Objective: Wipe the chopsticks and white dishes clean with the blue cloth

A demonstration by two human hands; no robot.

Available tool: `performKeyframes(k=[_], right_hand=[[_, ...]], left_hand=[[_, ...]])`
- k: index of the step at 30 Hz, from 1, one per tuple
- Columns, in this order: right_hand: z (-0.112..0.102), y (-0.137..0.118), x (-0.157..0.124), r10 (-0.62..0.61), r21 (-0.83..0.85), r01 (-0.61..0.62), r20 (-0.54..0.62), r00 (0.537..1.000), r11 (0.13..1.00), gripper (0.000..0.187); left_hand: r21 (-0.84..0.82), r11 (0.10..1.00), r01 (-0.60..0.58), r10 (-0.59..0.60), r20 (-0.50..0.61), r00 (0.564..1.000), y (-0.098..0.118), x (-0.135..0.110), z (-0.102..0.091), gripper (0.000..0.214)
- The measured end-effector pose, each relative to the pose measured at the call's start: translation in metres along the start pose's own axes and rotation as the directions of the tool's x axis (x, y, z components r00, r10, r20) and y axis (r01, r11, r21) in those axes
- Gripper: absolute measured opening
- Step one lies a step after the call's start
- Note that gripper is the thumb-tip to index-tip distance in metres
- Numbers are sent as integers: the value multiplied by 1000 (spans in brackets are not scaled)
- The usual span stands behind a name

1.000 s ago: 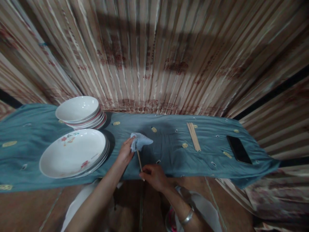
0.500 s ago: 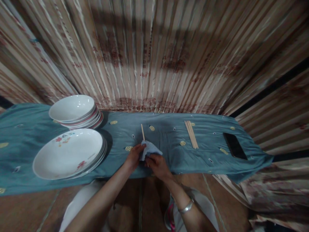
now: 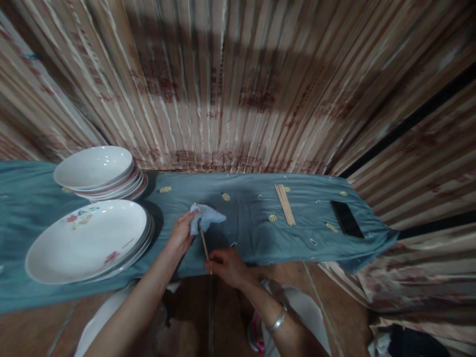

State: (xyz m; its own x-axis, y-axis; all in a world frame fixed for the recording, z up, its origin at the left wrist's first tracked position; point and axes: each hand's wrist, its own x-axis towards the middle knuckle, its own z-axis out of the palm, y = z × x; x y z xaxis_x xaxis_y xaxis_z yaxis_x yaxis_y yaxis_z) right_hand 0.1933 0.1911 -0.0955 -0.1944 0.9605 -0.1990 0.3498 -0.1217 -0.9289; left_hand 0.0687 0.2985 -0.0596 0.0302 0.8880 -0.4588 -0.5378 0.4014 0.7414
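A light blue cloth is held by my left hand, its fingers closed on it around the upper part of a wooden chopstick. My right hand pinches the chopstick near its lower end, close to the table's front edge. The stick slants between the two hands, and the cloth hides most of its upper end. Further right, a bundle of several chopsticks lies on the blue-green tablecloth.
On the left stand a stack of white plates with red flowers and, behind it, a stack of white bowls. A black phone lies at the right end. A pleated curtain hangs behind the table.
My right hand has moved down and away from the cloth, keeping hold of the chopstick's lower end. The cloth now sits around the upper end. The whole view has shifted slightly.
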Motion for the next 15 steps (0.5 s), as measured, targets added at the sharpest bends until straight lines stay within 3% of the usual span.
performKeyframes(k=[4, 10, 15], right_hand=[[-5, -1, -1, -62, -58, 62, 7, 998, 996, 22], [-16, 1, 3, -43, -30, 41, -66, 997, 999, 27], [-22, 7, 7, -95, 9, 97, -127, 987, 995, 28]], left_hand=[[21, 1000, 8, -9, 48, 999, -8, 1, -2, 5], [127, 992, 23, -40, 135, 990, -33, -9, 0, 26], [188, 981, 42, -80, 197, 977, -43, -15, -2, 32]])
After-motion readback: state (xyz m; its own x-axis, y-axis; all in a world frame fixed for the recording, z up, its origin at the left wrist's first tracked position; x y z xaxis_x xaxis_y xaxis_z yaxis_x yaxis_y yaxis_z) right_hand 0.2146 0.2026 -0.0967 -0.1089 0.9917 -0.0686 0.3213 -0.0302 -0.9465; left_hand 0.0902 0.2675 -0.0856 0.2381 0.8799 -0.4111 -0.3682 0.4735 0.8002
